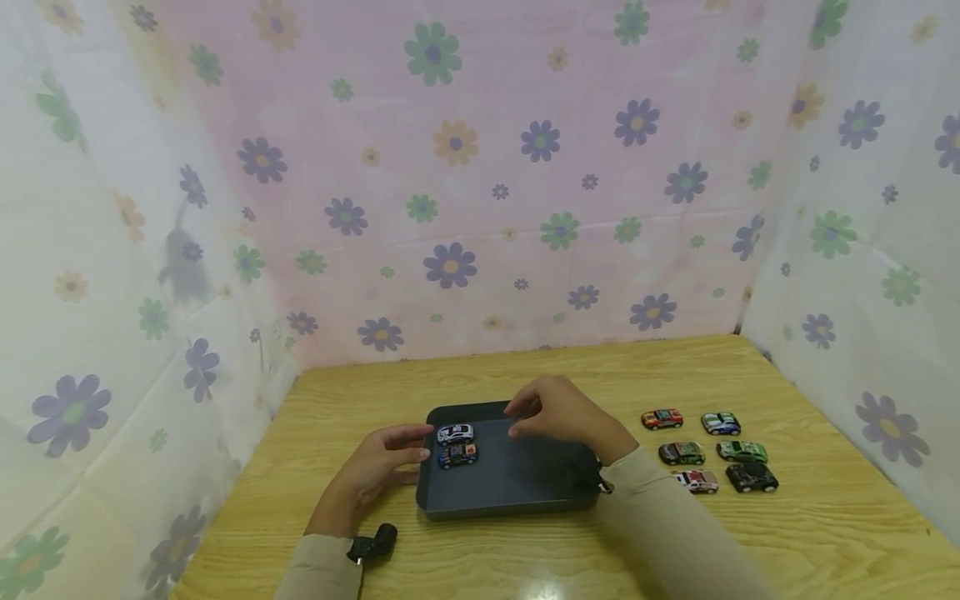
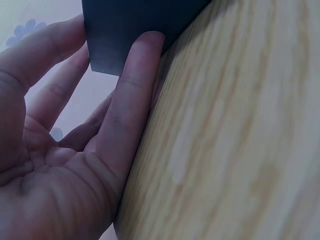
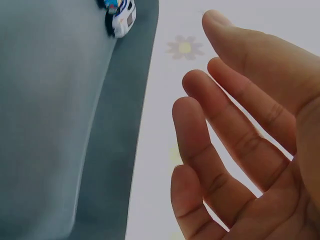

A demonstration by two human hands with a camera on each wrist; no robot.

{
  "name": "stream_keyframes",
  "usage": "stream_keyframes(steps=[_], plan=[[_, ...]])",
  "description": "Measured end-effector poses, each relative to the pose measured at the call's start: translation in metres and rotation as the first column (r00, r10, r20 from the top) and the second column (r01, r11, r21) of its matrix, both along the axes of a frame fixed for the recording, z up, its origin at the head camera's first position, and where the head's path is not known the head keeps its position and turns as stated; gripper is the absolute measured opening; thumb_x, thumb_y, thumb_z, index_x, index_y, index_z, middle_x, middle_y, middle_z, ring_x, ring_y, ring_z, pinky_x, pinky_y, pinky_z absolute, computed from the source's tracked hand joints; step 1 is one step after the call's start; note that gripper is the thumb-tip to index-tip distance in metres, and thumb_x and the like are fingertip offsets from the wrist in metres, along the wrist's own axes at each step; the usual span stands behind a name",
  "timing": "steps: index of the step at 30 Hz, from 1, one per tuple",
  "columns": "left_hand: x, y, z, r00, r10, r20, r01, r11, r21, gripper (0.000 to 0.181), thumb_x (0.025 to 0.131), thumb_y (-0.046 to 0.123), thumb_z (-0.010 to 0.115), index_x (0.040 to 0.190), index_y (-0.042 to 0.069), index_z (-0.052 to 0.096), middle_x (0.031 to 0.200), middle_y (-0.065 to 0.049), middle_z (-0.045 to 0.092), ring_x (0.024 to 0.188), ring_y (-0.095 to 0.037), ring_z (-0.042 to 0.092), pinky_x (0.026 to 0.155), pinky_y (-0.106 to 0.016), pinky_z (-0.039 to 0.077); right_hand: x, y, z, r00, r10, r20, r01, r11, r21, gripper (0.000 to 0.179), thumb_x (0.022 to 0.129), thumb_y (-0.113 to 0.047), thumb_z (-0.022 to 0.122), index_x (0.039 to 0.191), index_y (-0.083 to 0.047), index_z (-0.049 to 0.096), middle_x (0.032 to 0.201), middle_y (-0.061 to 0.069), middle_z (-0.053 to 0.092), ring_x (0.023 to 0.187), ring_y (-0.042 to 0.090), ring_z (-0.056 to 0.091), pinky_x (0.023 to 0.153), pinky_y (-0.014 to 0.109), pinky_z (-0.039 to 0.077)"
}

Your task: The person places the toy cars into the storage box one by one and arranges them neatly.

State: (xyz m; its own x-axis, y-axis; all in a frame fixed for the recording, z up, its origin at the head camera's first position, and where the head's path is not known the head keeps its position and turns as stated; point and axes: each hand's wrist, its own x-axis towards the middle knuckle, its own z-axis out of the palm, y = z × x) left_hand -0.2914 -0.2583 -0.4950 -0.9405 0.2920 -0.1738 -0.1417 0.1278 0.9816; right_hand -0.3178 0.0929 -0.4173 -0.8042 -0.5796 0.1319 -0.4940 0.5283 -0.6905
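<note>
A dark grey tray (image 1: 517,506) lies on the wooden table. Inside it, along the left end, a white toy car (image 1: 456,433) sits just behind a blue-and-black toy car (image 1: 458,456). My left hand (image 1: 367,471) is at the tray's left wall; in the left wrist view its fingertips touch the dark tray wall (image 2: 130,30). Over the back part of the tray hovers my right hand (image 1: 562,412). The right wrist view shows that hand's fingers loosely bent, with nothing between thumb and fingers.
Several toy cars stand in two columns right of the tray, among them a red-orange car (image 1: 662,418), a green car (image 1: 742,451) and a black car (image 1: 752,477). The right sleeve (image 1: 675,517) partly overlaps a white-and-red car (image 1: 697,481). Flowered cloth (image 1: 480,208) encloses the table.
</note>
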Motion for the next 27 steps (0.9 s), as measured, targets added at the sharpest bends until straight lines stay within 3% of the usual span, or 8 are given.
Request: stream_keyframes(steps=[9, 15, 27], plan=[[-0.001, 0.002, 0.0, 1.0, -0.003, 0.006, 0.003, 1.0, 0.008, 0.063, 0.094, 0.019, 0.079, 0.15, 0.008, 0.054, 0.157, -0.019, 0.045, 0.122, -0.025, 0.061, 0.094, -0.048, 0.061, 0.01, 0.047, 0.0, 0.998, -0.037, -0.05, 0.036, 0.999, -0.018, 0.029, 0.087, -0.033, 0.085, 0.114, -0.022, 0.079, 0.113, 0.004, 0.077, 0.094, 0.014, 0.072, 0.079, 0.029, 0.061], [0.0, 0.002, 0.001, 1.0, 0.009, 0.006, -0.009, 1.0, 0.009, 0.063, 0.094, 0.018, 0.079, 0.15, 0.007, 0.054, 0.156, -0.021, 0.045, 0.121, -0.026, 0.062, 0.094, -0.049, 0.061, 0.014, 0.075, -0.001, 0.992, -0.08, -0.099, 0.079, 0.997, -0.011, 0.028, 0.088, -0.036, 0.084, 0.113, -0.026, 0.079, 0.111, -0.001, 0.078, 0.09, 0.01, 0.071, 0.074, 0.029, 0.06], [0.002, 0.002, 0.001, 1.0, 0.013, 0.003, -0.013, 1.0, -0.001, 0.06, 0.095, 0.017, 0.078, 0.15, 0.008, 0.055, 0.157, -0.019, 0.044, 0.119, -0.024, 0.062, 0.092, -0.047, 0.061, 0.03, 0.119, -0.01, 0.986, -0.121, -0.117, 0.123, 0.992, 0.013, 0.024, 0.094, -0.033, 0.079, 0.113, -0.02, 0.081, 0.11, -0.001, 0.077, 0.082, 0.009, 0.066, 0.068, 0.026, 0.056]])
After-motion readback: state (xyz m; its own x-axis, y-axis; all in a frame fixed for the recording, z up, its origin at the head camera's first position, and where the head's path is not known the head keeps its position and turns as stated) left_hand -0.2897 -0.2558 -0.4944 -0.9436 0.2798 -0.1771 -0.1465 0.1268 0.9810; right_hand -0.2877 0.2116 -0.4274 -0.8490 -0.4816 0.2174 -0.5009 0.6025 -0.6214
